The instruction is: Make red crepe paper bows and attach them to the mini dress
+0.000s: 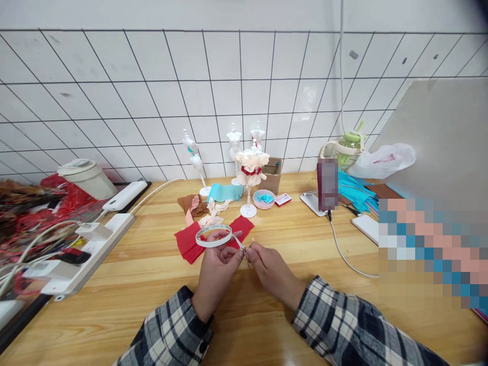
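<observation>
My left hand holds a roll of tape, a narrow white ring with printing inside it, which hangs around its fingers. A thin strip of tape runs from the roll to the fingertips of both hands. My right hand is closed in a pinch at the strip's end, its fingertips touching or nearly touching those of the left. A small thin dark shape shows below the pinch; I cannot tell what it is. Red pleated cloth lies on the table behind the roll.
Behind stand a small dress form in cream and red fabric, other white forms, a cardboard box and a pink bowl. A phone stands at right, its cable on the table. A power strip lies at left.
</observation>
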